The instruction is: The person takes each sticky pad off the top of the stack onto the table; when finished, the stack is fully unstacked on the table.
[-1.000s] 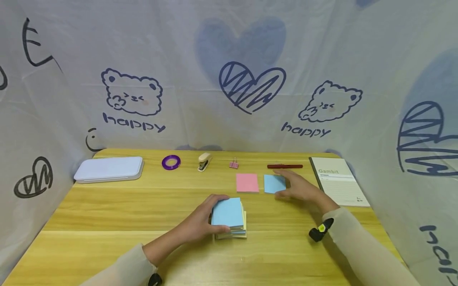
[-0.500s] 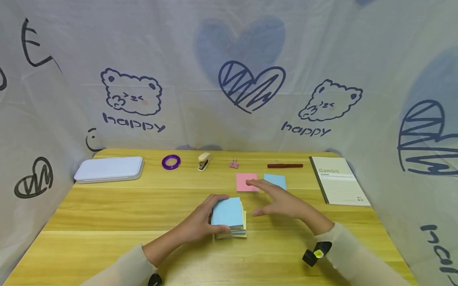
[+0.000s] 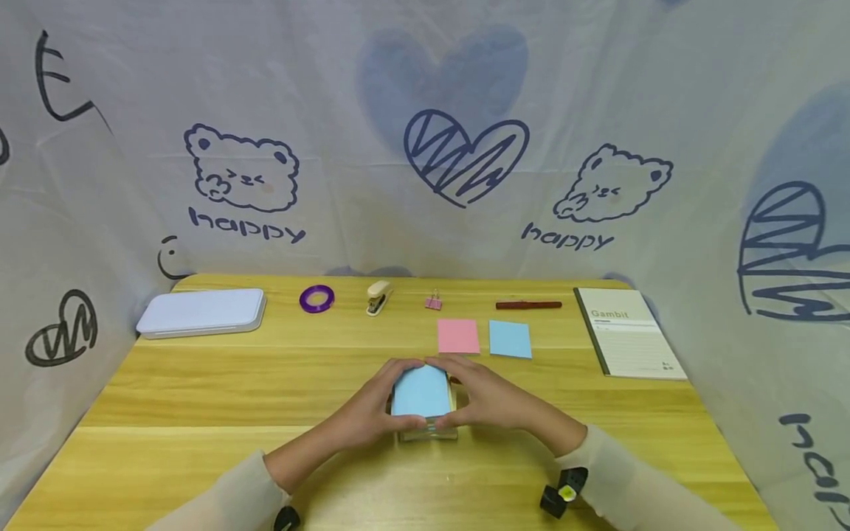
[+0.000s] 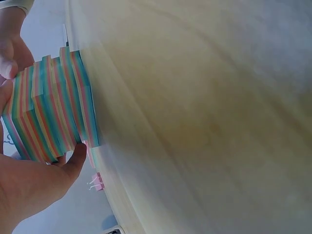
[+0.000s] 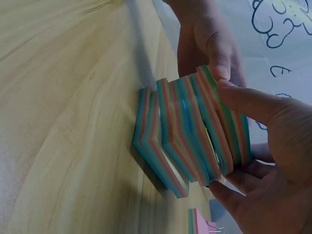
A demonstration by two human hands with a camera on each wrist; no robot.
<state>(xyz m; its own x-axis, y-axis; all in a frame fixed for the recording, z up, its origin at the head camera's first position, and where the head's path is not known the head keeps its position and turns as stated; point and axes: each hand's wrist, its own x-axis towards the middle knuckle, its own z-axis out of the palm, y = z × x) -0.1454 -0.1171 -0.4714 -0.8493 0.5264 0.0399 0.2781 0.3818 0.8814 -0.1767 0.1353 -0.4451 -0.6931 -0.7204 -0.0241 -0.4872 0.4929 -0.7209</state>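
A tall stack of sticky note pads (image 3: 421,394) stands on the table, a light blue sheet uppermost. Its striped, multicoloured sides (image 4: 53,107) show in the left wrist view, and the layers are unevenly lined up. My left hand (image 3: 372,402) grips the stack's left side, thumb at the near edge and fingers at the far edge. From the right, my right hand (image 3: 494,398) holds the upper part the same way, with the thumbs close together at the front. In the right wrist view the lowest pads (image 5: 158,146) stick out from under the rest. Beyond the stack lie a pink pad (image 3: 458,336) and a blue pad (image 3: 510,339).
Along the back lie a white case (image 3: 202,311), a purple tape roll (image 3: 316,299), a stapler (image 3: 378,298), a pink binder clip (image 3: 434,300) and a dark red pen (image 3: 527,305). A notebook (image 3: 627,332) lies at right. Printed cloth surrounds the table.
My right hand has moved from the single blue pad leftward and nearer, and now grips the stack's right side. The left hand has stayed on the stack.
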